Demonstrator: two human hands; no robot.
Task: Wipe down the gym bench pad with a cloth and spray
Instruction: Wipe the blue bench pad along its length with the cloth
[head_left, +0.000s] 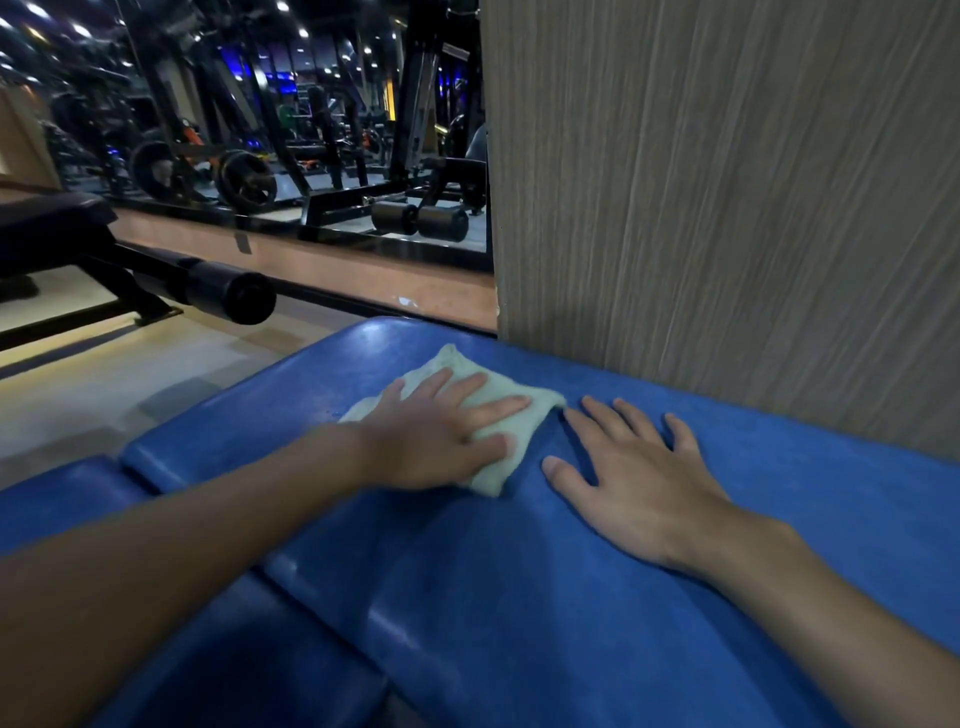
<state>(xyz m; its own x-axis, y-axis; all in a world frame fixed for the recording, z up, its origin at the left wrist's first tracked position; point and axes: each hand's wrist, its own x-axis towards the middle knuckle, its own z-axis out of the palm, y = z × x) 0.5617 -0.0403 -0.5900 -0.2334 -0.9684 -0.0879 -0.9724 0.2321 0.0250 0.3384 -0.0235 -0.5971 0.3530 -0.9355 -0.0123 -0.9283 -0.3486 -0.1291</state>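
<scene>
Left hand (431, 441): laid flat, palm down, on the cloth, with the fingers straight and spread. Nothing is gripped; the cloth is only pressed against the pad. The hand and forearm are blurred.
Right hand (639, 483): laid flat, palm down, directly on the pad just to the right of the left hand. The fingers are straight and fanned, and nothing is held.
Cloth (498, 423): pale green, pinned under the left palm and fingers. Its edges are seen past the fingertips and beside the thumb. Its right corner lies at the right hand's index fingertip; whether they touch cannot be told.
Bench pad (519, 597): glossy blue upholstery spread under both hands and both forearms. A seam is seen beside the left wrist, with a second blue section beyond it, under the left forearm.
Wood-grain panel (727, 208): stood upright just beyond the right hand's fingertips, with the pad's far edge set against it.
Mirror (311, 130): mounted well beyond the left hand's fingertips. Dim racks and weight plates are reflected in it.
Black bench (52, 228): placed well to the left of the left hand, with a roller pad (228, 296) pointed toward that hand.
Floor (104, 389): pale, seen left of the left hand, below the pad.
</scene>
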